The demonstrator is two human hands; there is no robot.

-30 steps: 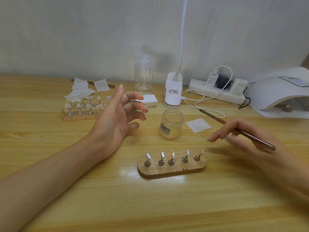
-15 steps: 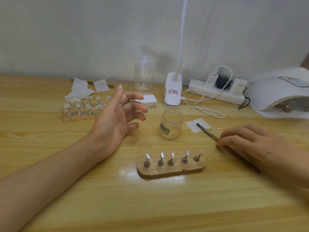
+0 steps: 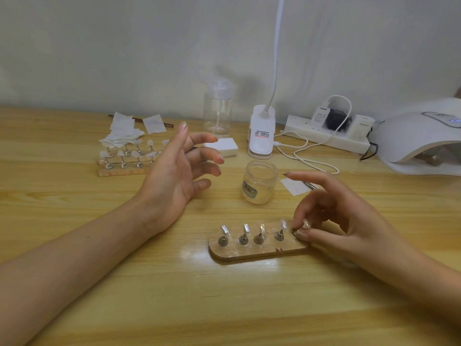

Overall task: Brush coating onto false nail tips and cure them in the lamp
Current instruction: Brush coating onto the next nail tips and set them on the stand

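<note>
Brush (image 3: 310, 184): a second ago it was up in the right hand. Now it lies on the table behind that hand, its tip on a white wipe (image 3: 294, 188) just right of the jar (image 3: 259, 182).
Right hand (image 3: 331, 221): it has dropped to the near holder (image 3: 259, 252), and its thumb and a finger pinch the rightmost nail tip (image 3: 304, 224). The forefinger sticks out straight.
Left hand (image 3: 179, 168): still raised left of the jar, fingers loosely spread, holding nothing.
Near holder: it hasn't moved and sits in the near middle of the table. The other four tips stand in their row, untouched.
Curing lamp (image 3: 419, 143): far right, well apart from the holder.
Meaning: brushing looks paused. I'd guess that end tip is being straightened or lifted off, perhaps for the lamp. I can't tell whether it is coated.
</note>
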